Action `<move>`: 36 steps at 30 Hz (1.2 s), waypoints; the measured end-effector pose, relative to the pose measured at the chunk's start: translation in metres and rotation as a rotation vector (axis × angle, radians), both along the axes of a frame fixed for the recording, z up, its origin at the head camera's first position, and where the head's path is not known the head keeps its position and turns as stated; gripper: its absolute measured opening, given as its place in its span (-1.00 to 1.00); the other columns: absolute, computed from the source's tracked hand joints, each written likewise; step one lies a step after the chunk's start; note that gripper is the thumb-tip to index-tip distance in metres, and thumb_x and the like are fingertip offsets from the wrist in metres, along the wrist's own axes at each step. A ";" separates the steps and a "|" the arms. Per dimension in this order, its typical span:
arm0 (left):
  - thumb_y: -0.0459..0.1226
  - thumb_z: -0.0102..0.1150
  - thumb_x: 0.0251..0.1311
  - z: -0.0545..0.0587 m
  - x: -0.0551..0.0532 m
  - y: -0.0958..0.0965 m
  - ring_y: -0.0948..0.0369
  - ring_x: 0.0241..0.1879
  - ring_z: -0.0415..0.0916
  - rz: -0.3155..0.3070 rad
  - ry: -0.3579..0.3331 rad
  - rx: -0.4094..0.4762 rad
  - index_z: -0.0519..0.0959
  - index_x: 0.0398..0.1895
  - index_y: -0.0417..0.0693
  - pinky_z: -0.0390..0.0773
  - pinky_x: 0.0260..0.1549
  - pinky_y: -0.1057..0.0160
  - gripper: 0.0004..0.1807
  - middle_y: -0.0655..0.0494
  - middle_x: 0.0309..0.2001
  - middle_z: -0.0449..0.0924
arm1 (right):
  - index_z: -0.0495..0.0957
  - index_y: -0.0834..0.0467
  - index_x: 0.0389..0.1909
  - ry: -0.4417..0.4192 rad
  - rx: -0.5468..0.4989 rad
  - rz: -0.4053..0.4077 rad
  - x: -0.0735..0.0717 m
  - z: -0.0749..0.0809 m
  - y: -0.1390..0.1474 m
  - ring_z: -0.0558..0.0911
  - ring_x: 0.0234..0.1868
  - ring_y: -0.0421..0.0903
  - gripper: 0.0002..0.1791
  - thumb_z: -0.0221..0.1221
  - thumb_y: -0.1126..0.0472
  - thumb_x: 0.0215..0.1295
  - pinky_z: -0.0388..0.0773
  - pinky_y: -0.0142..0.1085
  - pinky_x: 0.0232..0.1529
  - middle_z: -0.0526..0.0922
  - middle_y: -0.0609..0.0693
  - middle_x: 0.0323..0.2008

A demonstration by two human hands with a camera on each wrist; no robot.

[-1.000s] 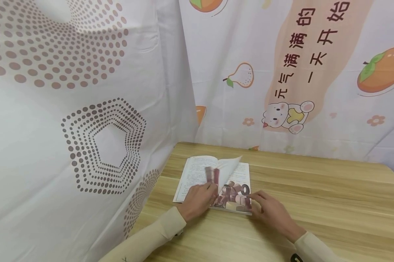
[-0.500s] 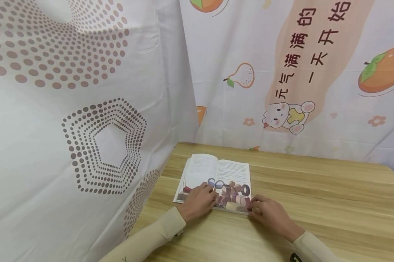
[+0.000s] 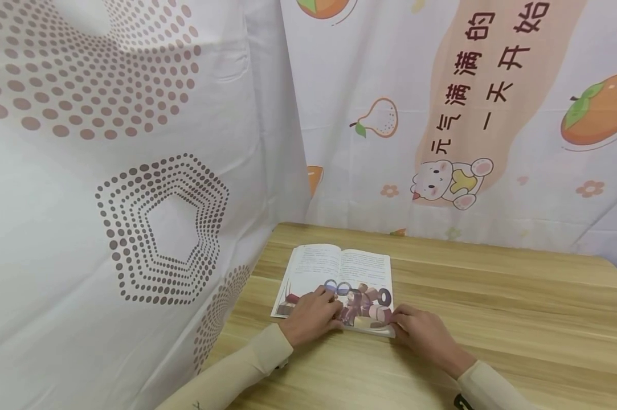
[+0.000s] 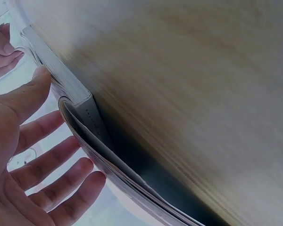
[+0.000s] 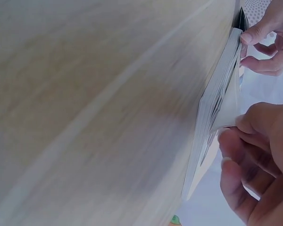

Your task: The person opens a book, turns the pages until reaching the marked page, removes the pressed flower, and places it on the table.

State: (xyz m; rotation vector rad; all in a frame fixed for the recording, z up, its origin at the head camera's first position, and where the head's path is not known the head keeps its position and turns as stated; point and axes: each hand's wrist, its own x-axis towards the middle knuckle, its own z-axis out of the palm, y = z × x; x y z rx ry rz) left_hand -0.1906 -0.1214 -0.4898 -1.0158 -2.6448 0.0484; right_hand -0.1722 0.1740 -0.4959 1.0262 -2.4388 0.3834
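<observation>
An open book [image 3: 315, 263] lies on the table, with text on both pages and a colour picture of a figure among barrels and tyres across the lower part. My left hand [image 3: 310, 319] rests on the lower middle of the book. The left wrist view shows its fingers [image 4: 47, 172] loosely extended along the pages, its thumb by the bottom edge. At the lower right corner, my right hand [image 3: 426, 337] pinches a page between thumb and finger. In the right wrist view that page [image 5: 228, 109] is lifted slightly off the stack.
The wooden table [image 3: 493, 296] extends to the right of the book. A white curtain with brown dots [image 3: 185, 142] hangs close on the left. Behind the table hangs another curtain [image 3: 339, 188] printed with fruit, a cartoon animal and writing.
A page that stood half turned a second ago now lies flat on the left side. My left hand has stayed on the book; my right hand has closed on the lower right page corner.
</observation>
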 end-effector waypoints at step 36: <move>0.14 0.16 0.42 0.007 0.002 0.005 0.27 -0.36 0.36 0.036 -0.015 -0.020 0.75 -0.31 0.19 0.33 -0.58 0.39 -0.66 0.25 -0.35 0.51 | 0.73 0.09 -0.16 -0.093 -0.284 -0.091 0.002 0.010 -0.002 0.33 -0.57 -0.52 -0.73 0.50 0.31 0.10 0.33 -0.48 -0.60 0.70 -0.07 -0.22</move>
